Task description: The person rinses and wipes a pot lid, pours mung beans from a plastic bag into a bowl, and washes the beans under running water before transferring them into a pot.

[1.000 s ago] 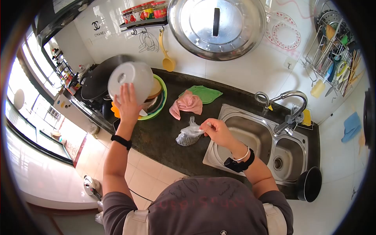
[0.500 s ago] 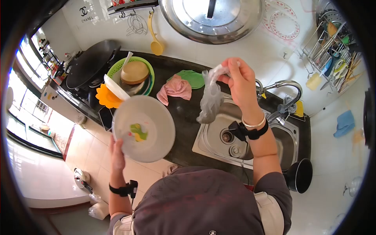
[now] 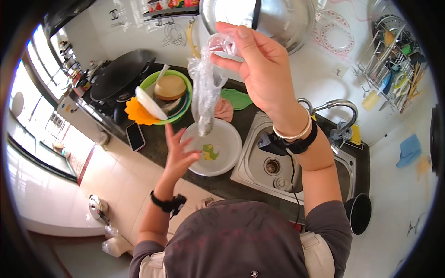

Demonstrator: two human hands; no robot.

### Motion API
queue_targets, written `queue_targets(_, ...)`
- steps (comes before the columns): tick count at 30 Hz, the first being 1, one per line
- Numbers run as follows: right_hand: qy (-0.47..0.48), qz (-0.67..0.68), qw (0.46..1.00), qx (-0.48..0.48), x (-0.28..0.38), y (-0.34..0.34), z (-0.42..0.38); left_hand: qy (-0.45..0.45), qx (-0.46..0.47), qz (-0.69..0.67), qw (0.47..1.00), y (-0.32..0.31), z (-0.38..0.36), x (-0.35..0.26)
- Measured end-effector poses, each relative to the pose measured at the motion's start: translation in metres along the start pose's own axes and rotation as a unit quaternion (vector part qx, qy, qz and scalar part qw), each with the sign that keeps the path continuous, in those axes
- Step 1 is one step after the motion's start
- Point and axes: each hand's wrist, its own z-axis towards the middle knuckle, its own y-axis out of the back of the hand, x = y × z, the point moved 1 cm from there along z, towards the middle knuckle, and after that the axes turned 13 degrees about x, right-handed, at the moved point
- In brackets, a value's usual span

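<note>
One plastic bag [image 3: 203,92] partly hiding pink cloth [image 3: 225,110], basin [image 3: 228,155] beside sink [image 3: 257,162]

Plastic bag [image 3: 204,88] over bowl [image 3: 228,150], hands [image 3: 265,65] apart

Crinkled, glossy plastic bag [image 3: 201,88], smooth plastic basin [image 3: 228,147], shiny metal sink [image 3: 254,167], rumpled pink cloth [image 3: 225,110].

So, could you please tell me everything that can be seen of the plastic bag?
The plastic bag looks thin, clear and crumpled, with shiny folds. Its top is gathered in the fingers of the right hand, and the rest hangs down, long and narrow. The lower end looks greyish; its contents, if any, cannot be made out. In this view it overlaps the white basin, but whether they touch is unclear.
</note>
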Motion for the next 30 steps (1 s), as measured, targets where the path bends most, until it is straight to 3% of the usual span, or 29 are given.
queue_targets(1, 0.010, 0.033, 0.999, 0.021, 0.001, -0.006, 0.000, 0.037, 0.059, -0.067, 0.995, -0.016, 0.007, -0.008)
queue_targets(2, 0.022, 0.064, 0.997, 0.042, 0.003, -0.012, 0.001, 0.033, 0.052, -0.059, 0.996, -0.021, 0.015, -0.005)
queue_targets(4, 0.045, 0.103, 0.993, 0.024, 0.006, -0.016, -0.004, -0.010, 0.155, -0.383, 0.910, -0.023, 0.032, 0.001)
queue_targets(5, 0.015, 0.121, 0.992, 0.012, 0.005, -0.010, -0.010, -0.017, 0.156, -0.376, 0.913, -0.020, 0.037, -0.006)
queue_targets(7, -0.020, 0.151, 0.988, 0.034, -0.008, 0.015, -0.020, -0.152, 0.090, -0.496, 0.850, -0.016, 0.041, -0.017)
queue_targets(10, -0.083, 0.141, 0.976, 0.146, -0.033, 0.054, -0.043, -0.165, 0.005, -0.453, 0.876, 0.004, 0.034, -0.022)
queue_targets(11, -0.082, 0.144, 0.975, 0.149, -0.037, 0.062, -0.054, -0.183, 0.041, -0.454, 0.871, 0.006, 0.035, -0.027)
queue_targets(13, -0.255, 0.028, 0.957, 0.133, -0.046, 0.069, -0.075, -0.184, 0.038, -0.447, 0.875, 0.017, 0.034, -0.022)
queue_targets(16, -0.325, -0.045, 0.931, 0.158, -0.058, 0.065, -0.095, -0.170, 0.081, -0.427, 0.885, 0.027, 0.033, -0.018)
queue_targets(17, -0.353, -0.053, 0.918, 0.171, -0.070, 0.073, -0.104, -0.161, 0.034, -0.428, 0.889, 0.031, 0.031, -0.010)
queue_targets(18, -0.355, -0.051, 0.918, 0.169, -0.086, 0.081, -0.115, -0.151, -0.012, -0.430, 0.890, 0.034, 0.027, -0.003)
queue_targets(21, -0.387, -0.186, 0.884, 0.187, -0.118, 0.099, -0.134, -0.140, 0.004, -0.467, 0.873, 0.040, 0.019, 0.005)
queue_targets(24, -0.453, -0.192, 0.857, 0.154, -0.131, 0.100, -0.141, -0.106, -0.013, -0.486, 0.868, 0.049, 0.012, 0.017)
queue_targets(26, -0.457, -0.155, 0.866, 0.130, -0.136, 0.093, -0.138, -0.021, -0.057, -0.480, 0.875, 0.057, 0.012, 0.032)
queue_targets(30, -0.468, -0.100, 0.873, 0.096, -0.154, 0.086, -0.132, -0.016, -0.148, -0.502, 0.852, 0.069, 0.012, 0.061)
